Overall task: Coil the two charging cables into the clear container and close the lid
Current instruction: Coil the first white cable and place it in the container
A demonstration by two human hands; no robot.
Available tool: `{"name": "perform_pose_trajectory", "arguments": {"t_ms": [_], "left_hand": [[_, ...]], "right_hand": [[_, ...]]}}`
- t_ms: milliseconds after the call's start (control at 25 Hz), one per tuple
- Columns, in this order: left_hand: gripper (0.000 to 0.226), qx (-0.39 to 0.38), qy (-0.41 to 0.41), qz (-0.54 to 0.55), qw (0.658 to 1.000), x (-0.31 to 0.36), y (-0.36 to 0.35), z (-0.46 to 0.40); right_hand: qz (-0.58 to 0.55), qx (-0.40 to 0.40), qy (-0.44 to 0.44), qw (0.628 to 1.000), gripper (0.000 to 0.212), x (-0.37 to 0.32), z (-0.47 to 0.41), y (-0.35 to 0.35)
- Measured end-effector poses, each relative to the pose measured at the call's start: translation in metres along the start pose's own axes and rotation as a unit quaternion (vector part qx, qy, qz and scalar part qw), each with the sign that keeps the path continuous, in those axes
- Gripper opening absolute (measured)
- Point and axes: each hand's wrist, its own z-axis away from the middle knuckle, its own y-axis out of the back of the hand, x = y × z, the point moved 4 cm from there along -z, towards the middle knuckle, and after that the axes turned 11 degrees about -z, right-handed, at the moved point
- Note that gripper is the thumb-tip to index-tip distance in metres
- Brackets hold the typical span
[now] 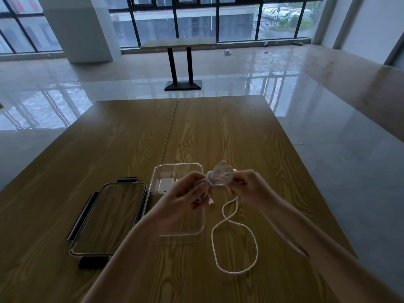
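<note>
1. Both hands are held up above the surface, with a white cable bundled between them. The left hand has its fingers curled round the wound neck of the bundle. The right hand pinches the loops on the other side. This probably keeps the coil from springing open while the rest is wound on.
2. The cable's uncoiled tail hangs below the right fingers and lies in one big loop on the surface. A short end with a plug dangles just under the left fingers.
3. The container stands open directly beneath and behind the left hand, close enough to drop the coil straight in. Something white already lies in its far end; it is too blurred to tell whether this is the second cable.
4. The lid lies flat to the left of the left fingers, just beside the container and out of the way until closing.
5. Count: one cable plainly seen, one container, one lid, two hands.
6. In my judgement, coiling is only partly done.
</note>
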Motion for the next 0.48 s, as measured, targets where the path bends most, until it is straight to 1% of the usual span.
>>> {"name": "perform_pose_trajectory", "arguments": {"t_ms": [40,120,200,240,280,320,360,400,440,480], "left_hand": [[0.015,0.025,0.009,0.014,1.000,-0.001,0.006,0.000],[0.011,0.082,0.038,0.016,0.996,-0.009,0.015,0.000],[0.013,0.158,0.068,0.021,0.985,-0.018,0.027,0.002],[0.013,0.195,0.073,0.003,0.978,-0.022,0.033,0.003],[0.013,0.225,0.074,-0.042,0.971,-0.025,0.039,0.003],[0.013,0.242,0.071,-0.110,0.961,-0.028,0.044,0.004],[0.011,0.242,0.067,-0.186,0.950,-0.030,0.045,0.005],[0.009,0.224,0.064,-0.257,0.938,-0.032,0.043,0.004],[0.008,0.189,0.063,-0.308,0.930,-0.036,0.037,0.004],[0.010,0.139,0.065,-0.334,0.930,-0.039,0.029,0.003]], "right_hand": [[-0.008,-0.013,0.002,1.000,0.016,0.004,0.005,-0.011],[0.005,-0.049,0.002,0.999,0.028,0.009,0.017,-0.033],[0.013,-0.098,-0.009,0.995,0.036,0.007,0.031,-0.051],[0.018,-0.120,-0.001,0.993,0.036,0.003,0.037,-0.056],[0.034,-0.133,0.019,0.990,0.035,-0.005,0.042,-0.058],[0.055,-0.130,0.048,0.989,0.034,-0.013,0.046,-0.057],[0.080,-0.123,0.074,0.986,0.037,-0.021,0.047,-0.054],[0.109,-0.116,0.095,0.983,0.039,-0.029,0.045,-0.049],[0.139,-0.111,0.116,0.977,0.039,-0.036,0.042,-0.044],[0.155,-0.106,0.129,0.974,0.036,-0.040,0.038,-0.040]]}}
